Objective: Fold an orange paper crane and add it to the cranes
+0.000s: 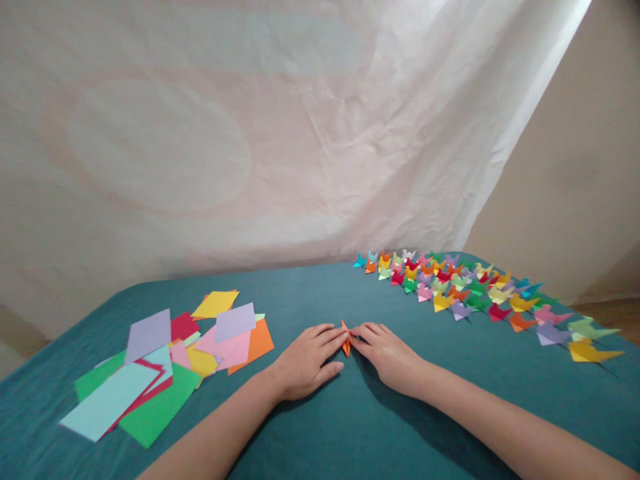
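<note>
My left hand (311,360) rests partly open, its fingers stretched out over the table and its thumb spread apart from them, with the fingertips against the left side of a small, narrow, pointed piece of folded orange paper (347,347). My right hand (387,353) meets the paper from the other side, fingers gently bent and their tips touching it; its thumb is hidden from me, so I can't tell whether it pinches the piece or just presses. The orange paper lies between my hands on the dark teal tablecloth (300,300). To my left is a loose, overlapping spread of flat, multicoloured paper sheets (165,360). To my right, many small, brightly coloured folded-paper birds (459,293) stand in slanting rows. A pale, wrinkled hanging sheet (300,133) rises behind the table.
</note>
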Tool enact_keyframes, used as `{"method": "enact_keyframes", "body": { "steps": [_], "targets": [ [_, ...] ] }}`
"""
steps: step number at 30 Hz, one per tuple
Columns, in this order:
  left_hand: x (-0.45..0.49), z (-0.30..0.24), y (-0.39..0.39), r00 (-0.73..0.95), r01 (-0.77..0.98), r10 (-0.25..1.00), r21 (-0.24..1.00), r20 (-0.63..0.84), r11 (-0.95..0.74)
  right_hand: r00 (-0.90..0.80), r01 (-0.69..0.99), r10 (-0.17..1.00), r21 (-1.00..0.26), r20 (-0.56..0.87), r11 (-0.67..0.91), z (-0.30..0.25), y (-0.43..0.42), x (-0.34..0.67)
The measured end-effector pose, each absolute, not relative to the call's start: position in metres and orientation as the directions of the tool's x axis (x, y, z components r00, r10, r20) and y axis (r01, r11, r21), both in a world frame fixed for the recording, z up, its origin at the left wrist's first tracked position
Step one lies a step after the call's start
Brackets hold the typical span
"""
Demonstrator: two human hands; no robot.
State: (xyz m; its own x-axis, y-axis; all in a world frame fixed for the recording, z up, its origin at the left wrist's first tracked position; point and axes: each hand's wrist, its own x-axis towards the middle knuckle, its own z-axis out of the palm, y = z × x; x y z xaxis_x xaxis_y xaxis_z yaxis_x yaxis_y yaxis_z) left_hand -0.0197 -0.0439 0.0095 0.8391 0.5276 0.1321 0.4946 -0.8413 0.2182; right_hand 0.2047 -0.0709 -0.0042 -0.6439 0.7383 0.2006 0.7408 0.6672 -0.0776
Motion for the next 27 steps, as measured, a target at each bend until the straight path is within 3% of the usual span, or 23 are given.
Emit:
{"method": "enact_keyframes", "body": {
  "steps": [11,16,27],
  "targets": [
    [-0.02,0.009,-0.044,0.846,0.49,0.519,0.2,0.127,-0.848,-0.539,0.726,0.735,-0.216,0.412,0.653,-0.025,-0.066,0.208],
    [-0.02,0.008,-0.043,0.837,0.508,0.535,0.202,0.11,-0.837,-0.513,0.733,0.751,-0.244,0.416,0.635,-0.023,-0.068,0.209],
    [-0.017,0.008,-0.045,0.807,0.502,0.552,0.247,0.21,-0.829,-0.582,0.735,0.738,-0.166,0.342,0.657,-0.018,-0.066,0.207]
  ]
}}
